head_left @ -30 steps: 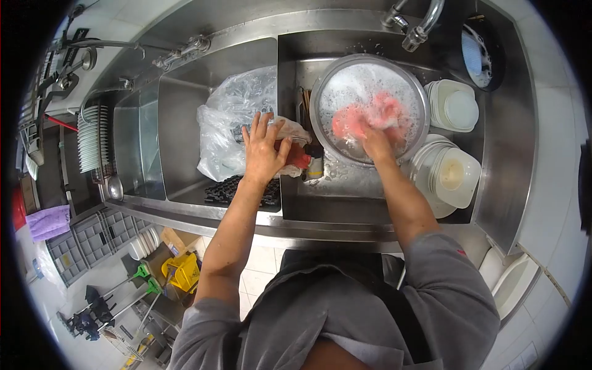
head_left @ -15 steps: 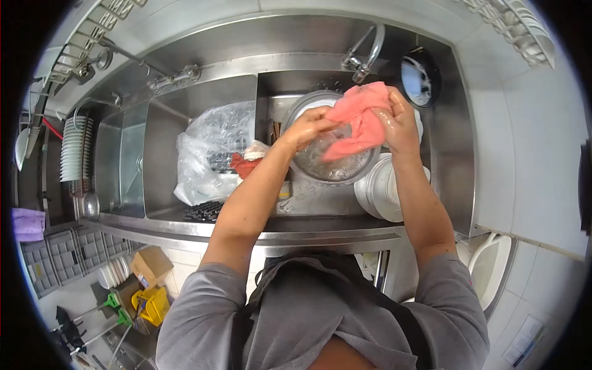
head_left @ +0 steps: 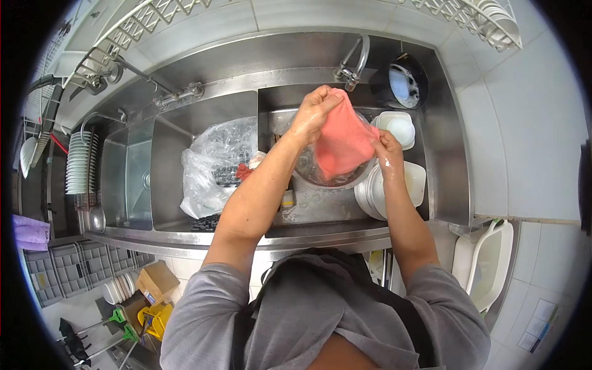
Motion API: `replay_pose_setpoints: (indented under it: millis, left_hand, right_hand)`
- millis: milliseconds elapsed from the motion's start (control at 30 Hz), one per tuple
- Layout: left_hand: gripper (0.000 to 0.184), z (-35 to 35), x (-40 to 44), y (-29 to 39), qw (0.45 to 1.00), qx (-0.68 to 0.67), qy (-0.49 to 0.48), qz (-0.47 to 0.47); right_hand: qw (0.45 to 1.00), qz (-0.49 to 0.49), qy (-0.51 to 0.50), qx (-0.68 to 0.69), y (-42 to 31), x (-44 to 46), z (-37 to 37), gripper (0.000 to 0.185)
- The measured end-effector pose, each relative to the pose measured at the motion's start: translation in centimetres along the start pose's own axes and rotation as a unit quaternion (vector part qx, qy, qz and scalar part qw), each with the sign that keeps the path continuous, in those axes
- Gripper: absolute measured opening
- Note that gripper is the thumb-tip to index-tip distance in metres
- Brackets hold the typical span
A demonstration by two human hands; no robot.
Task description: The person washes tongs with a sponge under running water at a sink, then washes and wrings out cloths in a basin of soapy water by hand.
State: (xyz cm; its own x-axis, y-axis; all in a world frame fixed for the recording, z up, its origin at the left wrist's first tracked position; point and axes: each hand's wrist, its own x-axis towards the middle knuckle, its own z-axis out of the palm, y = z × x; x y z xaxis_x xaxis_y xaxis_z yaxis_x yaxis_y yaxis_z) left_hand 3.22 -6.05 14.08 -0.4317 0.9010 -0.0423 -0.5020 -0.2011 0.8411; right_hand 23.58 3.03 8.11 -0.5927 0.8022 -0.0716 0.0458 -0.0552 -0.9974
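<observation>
Pink cloth (head_left: 343,140), already opened out above the metal basin (head_left: 308,176): the left hand (head_left: 313,114) pinches its far corner, the right hand (head_left: 388,151) its right edge (whether its near end touches the basin is unclear). White dishes (head_left: 372,195) at right stand stacked, untouched by either hand.

The person wears a grey short-sleeved top (head_left: 296,305), its left sleeve (head_left: 206,302) and right sleeve (head_left: 453,308) loose and creased, ending near the elbows. A broad black strap (head_left: 412,324) crosses beside the right shoulder. The left hand (head_left: 311,115) and right hand (head_left: 388,151) are bare and glisten wetly.
</observation>
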Motion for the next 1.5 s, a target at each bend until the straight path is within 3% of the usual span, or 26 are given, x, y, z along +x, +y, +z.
replay_pose_setpoints:
  millis: [67, 133, 167, 233, 267, 333, 400, 467, 633, 700, 733, 967, 1033, 1067, 1100, 1133, 1167, 1200, 1267, 1300, 1367, 1400, 1467, 1500]
  left_hand:
    - [0.010, 0.0, -0.4, 1.4, 0.999, 0.032, 0.001, -0.001]
    - [0.012, 0.3, -1.2, 3.7, 1.000, 0.019, -0.004, 0.015]
    - [0.013, 0.5, -1.7, 5.0, 1.000, -0.003, -0.022, 0.011]
    - [0.015, 0.4, -2.3, 5.7, 0.997, -0.018, -0.072, 0.020]
    - [0.015, 0.4, -2.5, 5.4, 0.997, -0.018, -0.071, 0.020]
    - [0.014, 0.8, -2.8, 4.8, 0.984, 0.008, -0.176, 0.015]
    - [0.012, 1.3, -3.0, 4.5, 0.979, 0.016, -0.204, 0.006]
    - [0.011, 1.4, -3.2, 4.6, 0.979, 0.012, -0.203, 0.003]
    - [0.013, -0.6, -3.6, 5.3, 0.992, 0.017, -0.122, 0.009]
    - [0.013, -1.2, -4.0, 5.5, 0.993, 0.000, -0.119, 0.008]
    - [0.014, -1.3, -4.1, 5.5, 0.993, -0.017, -0.117, 0.006]
    - [0.016, -0.4, -4.7, 5.5, 0.991, 0.045, -0.105, 0.071]
    - [0.022, -0.1, -4.3, 5.0, 0.976, 0.205, 0.002, 0.067]
    - [0.022, -0.1, -4.6, 4.5, 0.977, 0.204, 0.002, 0.063]
    - [0.025, 0.1, -5.3, 4.1, 0.917, 0.364, 0.104, 0.125]
    - [0.027, 0.2, -6.0, 3.7, 0.816, 0.510, 0.201, 0.182]
    - [0.030, 0.2, -6.9, 3.2, 0.859, 0.466, 0.194, 0.085]
    - [0.029, 0.0, -7.3, 2.0, 0.863, 0.485, 0.141, -0.023]
    - [0.030, 1.5, -9.5, 1.5, 0.914, 0.386, 0.051, -0.113]
    - [0.030, 0.8, -9.6, 0.6, 0.913, 0.386, 0.054, -0.120]
    - [0.023, -1.5, -9.0, -2.3, 0.969, 0.226, 0.013, -0.096]
    - [0.023, -2.4, -8.8, -3.1, 0.968, 0.228, 0.013, -0.101]
    - [0.020, -4.6, -8.1, -4.8, 0.925, 0.364, 0.083, -0.066]
    - [0.024, -6.9, -7.0, -7.3, 0.927, 0.350, 0.134, -0.004]
  right_hand:
    - [0.998, -0.008, 0.023, 0.062, -1.9, -0.9, 0.2, 0.019]
    - [0.993, -0.054, -0.074, -0.069, -3.6, -3.6, 0.7, 0.024]
    - [0.993, -0.059, -0.076, -0.068, -4.9, -4.8, 1.0, 0.024]
    - [0.944, -0.229, -0.197, -0.134, -8.4, -7.3, 2.0, 0.029]
    - [0.944, -0.229, -0.197, -0.134, -9.0, -7.3, 2.7, 0.029]
    - [0.977, -0.177, 0.023, -0.120, -10.0, -6.3, 4.6, 0.030]
    - [0.947, -0.272, 0.075, -0.156, -8.4, -4.5, 5.6, 0.025]
    - [0.986, -0.076, -0.129, -0.073, -5.4, -3.7, 5.4, 0.018]
    - [0.987, -0.054, -0.136, 0.062, -6.6, -4.8, 5.7, 0.008]
    - [0.981, -0.157, -0.084, 0.073, -8.0, -5.4, 6.1, 0.006]
    - [0.981, -0.160, -0.085, 0.072, -8.8, -5.8, 6.1, 0.006]
    - [0.973, -0.078, -0.074, 0.202, -10.4, -5.9, 6.4, 0.005]
    - [0.970, -0.067, -0.050, 0.229, -9.7, -5.2, 6.5, 0.006]
    - [0.975, -0.056, -0.021, 0.215, -9.0, -4.9, 6.5, 0.008]
    - [0.978, -0.045, 0.007, 0.202, -8.2, -4.6, 6.5, 0.010]
    - [0.978, -0.041, 0.009, 0.202, -7.3, -4.6, 6.6, 0.010]
    - [0.980, -0.033, 0.025, 0.193, -6.3, -4.6, 6.7, 0.011]
    - [0.982, -0.024, 0.040, 0.185, -5.6, -4.6, 7.0, 0.011]
    - [0.978, -0.015, 0.065, 0.199, -4.8, -5.1, 8.0, 0.012]
    - [0.991, -0.023, 0.062, 0.120, -4.1, -5.1, 7.9, 0.012]
    - [0.996, -0.026, 0.084, 0.014, -4.1, -5.7, 7.7, 0.008]
    - [0.996, -0.022, 0.086, 0.016, -4.1, -5.9, 7.3, 0.008]
    - [0.990, 0.022, 0.061, 0.129, -4.0, -5.9, 6.4, 0.007]
    - [0.990, -0.038, 0.103, 0.087, -3.1, -5.6, 5.9, 0.007]
